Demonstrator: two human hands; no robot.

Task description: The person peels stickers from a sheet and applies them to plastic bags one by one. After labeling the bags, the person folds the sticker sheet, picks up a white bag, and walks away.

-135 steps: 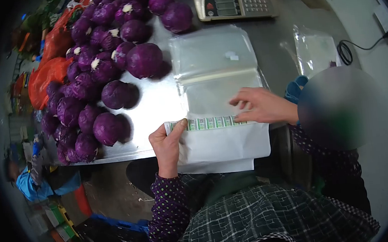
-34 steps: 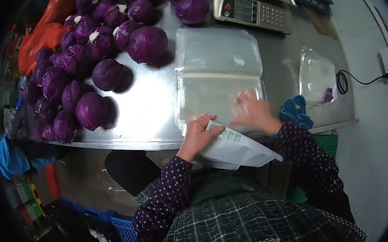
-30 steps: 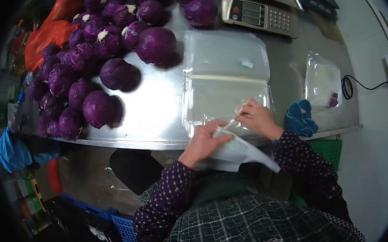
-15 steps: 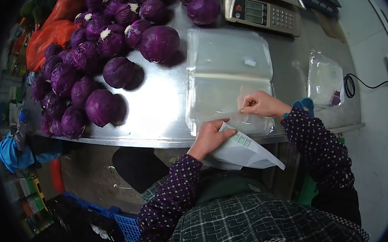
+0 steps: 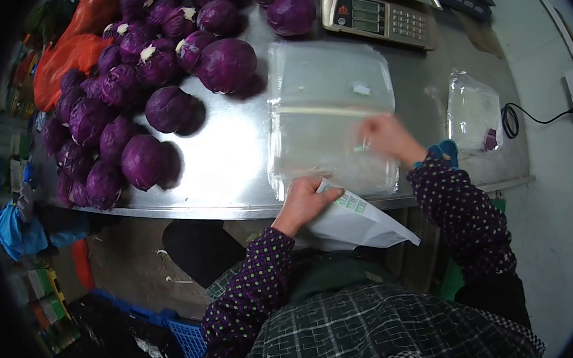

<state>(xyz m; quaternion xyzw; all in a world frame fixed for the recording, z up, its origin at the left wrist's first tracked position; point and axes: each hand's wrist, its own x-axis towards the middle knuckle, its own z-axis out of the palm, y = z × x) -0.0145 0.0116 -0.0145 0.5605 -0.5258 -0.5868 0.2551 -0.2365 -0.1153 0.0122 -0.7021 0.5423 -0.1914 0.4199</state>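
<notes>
My left hand is closed on the edge of a white sheet printed with green labels, at the front edge of the metal table. Over a stack of clear plastic bags, my right hand is blurred by motion. A small green-marked piece shows at its fingertips, and the fingers look pinched on it. A small white label lies on the upper part of the bags.
Many purple cabbages cover the table's left side, beside an orange net bag. A scale stands behind the bags. At the right lie another plastic bag and a black cable. Blue crate below.
My right hand has risen a little off the bags and now blurs, with a green-marked piece showing at its fingers. My left hand still holds the sheet. The view has shifted slightly.
</notes>
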